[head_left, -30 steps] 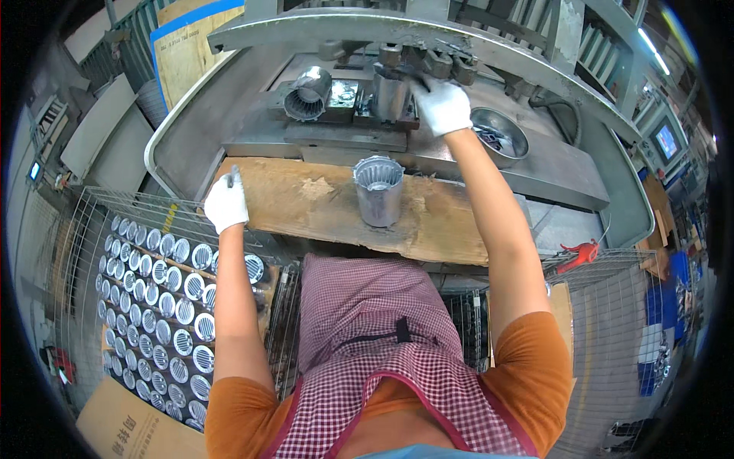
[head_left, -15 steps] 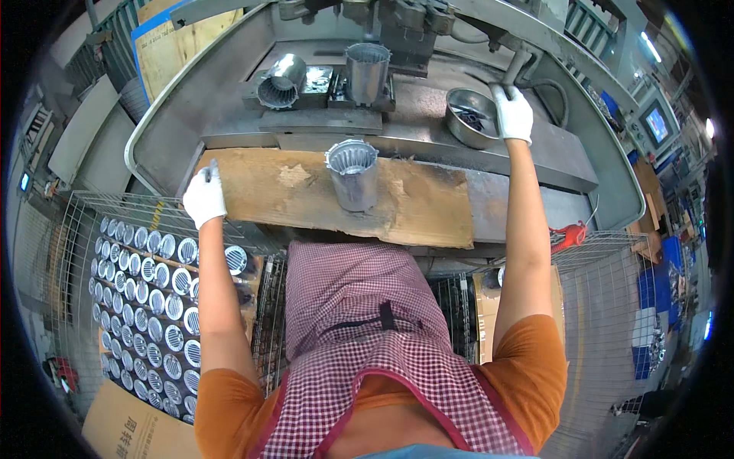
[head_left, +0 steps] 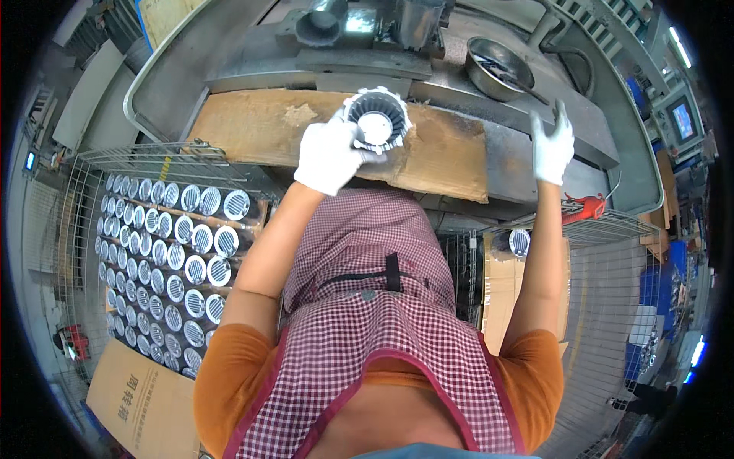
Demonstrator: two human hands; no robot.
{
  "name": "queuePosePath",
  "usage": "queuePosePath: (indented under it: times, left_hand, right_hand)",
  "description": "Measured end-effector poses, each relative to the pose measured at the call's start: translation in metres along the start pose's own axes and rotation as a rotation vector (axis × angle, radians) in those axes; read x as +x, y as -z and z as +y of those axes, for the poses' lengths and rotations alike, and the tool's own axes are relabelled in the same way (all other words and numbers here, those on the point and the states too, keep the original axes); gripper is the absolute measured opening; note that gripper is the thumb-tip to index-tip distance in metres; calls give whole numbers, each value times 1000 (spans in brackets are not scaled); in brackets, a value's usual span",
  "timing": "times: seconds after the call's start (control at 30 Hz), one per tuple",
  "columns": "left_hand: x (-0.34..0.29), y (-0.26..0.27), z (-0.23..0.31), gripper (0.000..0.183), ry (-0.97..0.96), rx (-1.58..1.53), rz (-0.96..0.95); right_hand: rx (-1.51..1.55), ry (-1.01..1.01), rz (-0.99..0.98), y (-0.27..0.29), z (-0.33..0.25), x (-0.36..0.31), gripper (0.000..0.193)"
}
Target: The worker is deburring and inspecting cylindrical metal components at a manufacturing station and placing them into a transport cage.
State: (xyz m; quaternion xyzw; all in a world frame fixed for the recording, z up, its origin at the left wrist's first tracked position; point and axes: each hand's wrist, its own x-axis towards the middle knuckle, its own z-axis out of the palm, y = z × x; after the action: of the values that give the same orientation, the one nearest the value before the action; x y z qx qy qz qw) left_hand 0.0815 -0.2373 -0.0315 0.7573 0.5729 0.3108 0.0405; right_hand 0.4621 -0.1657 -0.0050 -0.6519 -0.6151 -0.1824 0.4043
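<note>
A finned metal cup (head_left: pixel 376 121), its toothed open end facing up, is in my gloved left hand (head_left: pixel 329 157), whose fingers close round its left side over the cardboard sheet (head_left: pixel 264 130). My gloved right hand (head_left: pixel 552 145) is in the air at the right, fingers apart and nothing in them. Just beyond it stands a steel bowl (head_left: pixel 497 70) with dark tools inside, one long handle sticking out over the rim. On the machine bed a second metal cup (head_left: pixel 319 24) lies on its side, and another cup (head_left: pixel 418 24) stands upright beside it.
Wire carts flank me. The left one holds rows of finned metal cups (head_left: pixel 176 289), with a cardboard box flap (head_left: pixel 145 398) below. At the right are a red-handled tool (head_left: pixel 584 208), a single cup (head_left: pixel 518 243) and a control screen (head_left: pixel 682 121).
My left hand has moved right from the cardboard's left edge and taken hold of the cup. My right hand has left the bowl and come nearer, opening. The view has tilted down.
</note>
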Motion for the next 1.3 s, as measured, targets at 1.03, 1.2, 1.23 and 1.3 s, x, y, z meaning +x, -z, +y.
queuePosePath:
  times: [1.03, 1.2, 1.23, 1.3]
  left_hand:
    - [-33, 101, -166, 54, 475, 415, 80]
    - [-29, 82, -177, 57, 412, 739, 105]
    - [-31, 80, -182, 57, 423, 736, 118]
    - [-31, 77, -195, 56, 536, 584, 181]
  right_hand:
    - [-105, -876, -934, 170, 161, -208, 91]
    - [-425, -974, -704, 139, 250, -194, 88]
    - [-470, -986, -635, 134, 252, -185, 89]
    - [-510, -988, -558, 126, 257, -169, 90]
